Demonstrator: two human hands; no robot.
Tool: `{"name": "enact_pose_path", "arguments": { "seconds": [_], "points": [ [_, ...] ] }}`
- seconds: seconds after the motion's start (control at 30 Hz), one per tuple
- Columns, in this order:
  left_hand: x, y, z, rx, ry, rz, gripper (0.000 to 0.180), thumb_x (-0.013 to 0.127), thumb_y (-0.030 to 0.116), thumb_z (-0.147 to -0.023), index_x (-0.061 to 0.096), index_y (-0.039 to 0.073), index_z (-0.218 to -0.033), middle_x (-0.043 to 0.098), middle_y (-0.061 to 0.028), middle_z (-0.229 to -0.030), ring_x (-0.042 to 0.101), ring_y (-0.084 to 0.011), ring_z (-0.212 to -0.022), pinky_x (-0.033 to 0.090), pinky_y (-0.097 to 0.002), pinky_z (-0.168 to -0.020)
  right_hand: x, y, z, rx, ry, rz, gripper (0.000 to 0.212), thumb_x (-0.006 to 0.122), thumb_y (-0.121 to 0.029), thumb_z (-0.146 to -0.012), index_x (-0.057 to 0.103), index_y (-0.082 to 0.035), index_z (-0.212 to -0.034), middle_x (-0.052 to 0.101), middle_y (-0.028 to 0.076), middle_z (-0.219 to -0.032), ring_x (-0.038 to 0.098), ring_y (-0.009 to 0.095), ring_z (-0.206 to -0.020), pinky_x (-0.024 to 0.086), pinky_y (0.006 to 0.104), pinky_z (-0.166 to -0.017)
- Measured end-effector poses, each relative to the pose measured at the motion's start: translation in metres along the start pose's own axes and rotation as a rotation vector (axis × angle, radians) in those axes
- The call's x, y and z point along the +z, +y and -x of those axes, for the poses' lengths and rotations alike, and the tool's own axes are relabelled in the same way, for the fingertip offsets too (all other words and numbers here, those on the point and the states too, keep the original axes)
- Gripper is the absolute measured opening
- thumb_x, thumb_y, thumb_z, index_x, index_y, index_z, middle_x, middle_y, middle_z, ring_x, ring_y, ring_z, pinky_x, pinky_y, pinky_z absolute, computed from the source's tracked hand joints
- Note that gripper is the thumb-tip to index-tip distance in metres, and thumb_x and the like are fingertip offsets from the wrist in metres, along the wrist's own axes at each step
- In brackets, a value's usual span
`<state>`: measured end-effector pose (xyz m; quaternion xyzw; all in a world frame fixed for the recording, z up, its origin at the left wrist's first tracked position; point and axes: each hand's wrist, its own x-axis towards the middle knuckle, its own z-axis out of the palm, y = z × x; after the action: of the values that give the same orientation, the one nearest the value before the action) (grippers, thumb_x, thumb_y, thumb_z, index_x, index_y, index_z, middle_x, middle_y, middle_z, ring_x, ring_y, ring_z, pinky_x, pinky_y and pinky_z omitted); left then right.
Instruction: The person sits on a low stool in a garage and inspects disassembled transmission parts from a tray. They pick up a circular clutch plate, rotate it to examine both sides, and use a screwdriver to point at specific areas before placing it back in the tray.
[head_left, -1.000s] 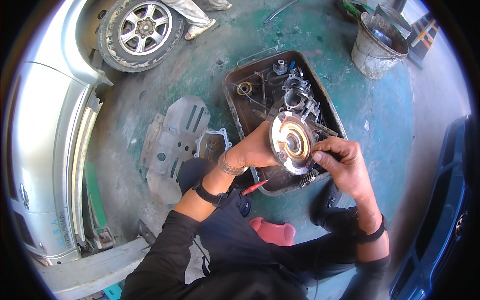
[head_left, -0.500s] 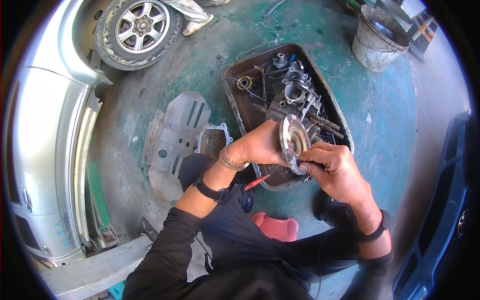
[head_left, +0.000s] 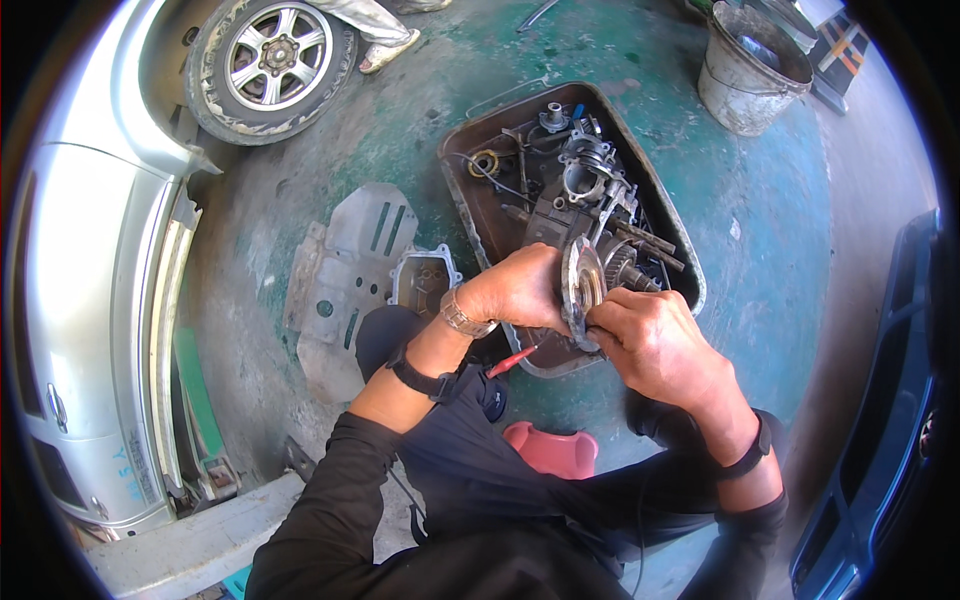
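Over the near part of a brown metal tray, a round, dished metal cover is held on edge. My left hand grips it from the left, its fingers partly hidden behind it. Fingers bent and pressed together, my right hand holds the cover's lower right rim; its fingertips are hidden. Just behind the right hand, a toothed gear on a shaft shows in the tray. Farther back lie a grey metal housing with a round opening and a yellowish ring.
Left of the tray lie a perforated metal plate and an open-framed casing. A red tool and a pink plastic piece are near my legs. Around stand a dirty bucket, a car wheel and a silver vehicle.
The cover has turned more edge-on to view and its face is less visible. My right hand has rolled and shifted slightly left, its knuckles now covering the fingertips. My left hand keeps its grip.
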<state>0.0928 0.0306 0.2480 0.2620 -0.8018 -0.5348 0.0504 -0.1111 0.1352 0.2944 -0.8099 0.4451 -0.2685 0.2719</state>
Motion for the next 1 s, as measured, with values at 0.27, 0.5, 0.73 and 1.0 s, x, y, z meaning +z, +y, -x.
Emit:
{"name": "enact_pose_path", "arguments": {
  "seconds": [0.27,0.5,0.73,1.0],
  "points": [
    [0.003,-0.01,-0.002,0.123,0.1,0.043,0.041,0.087,0.028,-0.061,0.071,0.003,-0.09,0.071,-0.0163,-0.082,0.066,-0.0244,-0.068,0.053,-0.0368,-0.068,0.009,0.002,-0.001,-0.042,0.037,0.025,0.013,0.069,-0.008,-0.079,0.056,-0.005,-0.081,0.056,0.011,-0.075,0.062,0.033,-0.068,0.05,0.0421,-0.059],
    [0.003,-0.004,-0.003,0.103,0.114,0.131,0.042,0.089,0.021,-0.063,0.07,0.002,-0.095,0.073,-0.0106,-0.088,0.064,-0.0154,-0.075,0.054,-0.0333,-0.073,0.005,0.005,-0.004,-0.042,0.083,-0.017,0.012,0.068,0.0,-0.075,0.065,-0.001,-0.087,0.061,0.013,-0.077,0.063,0.034,-0.069,0.051,0.041,-0.059],
    [0.001,0.007,-0.006,0.102,0.142,0.439,0.045,0.09,0.01,-0.065,0.067,0.002,-0.102,0.07,-0.0035,-0.095,0.062,-0.011,-0.086,0.053,-0.0284,-0.08,-0.003,0.008,-0.004,0.082,0.151,-0.205,0.013,0.07,0.001,-0.081,0.067,0.003,-0.093,0.064,0.017,-0.081,0.064,0.035,-0.071,0.051,0.0389,-0.065],
    [0.001,0.006,-0.003,0.099,0.142,0.469,0.049,0.089,0.008,-0.066,0.065,0.002,-0.108,0.069,-0.0034,-0.101,0.061,-0.0113,-0.09,0.053,-0.0293,-0.084,0.0,0.006,-0.008,0.085,0.176,-0.199,0.011,0.068,-0.001,-0.082,0.069,0.0,-0.093,0.065,0.017,-0.079,0.065,0.036,-0.07,0.052,0.0399,-0.062]
  ]
}}
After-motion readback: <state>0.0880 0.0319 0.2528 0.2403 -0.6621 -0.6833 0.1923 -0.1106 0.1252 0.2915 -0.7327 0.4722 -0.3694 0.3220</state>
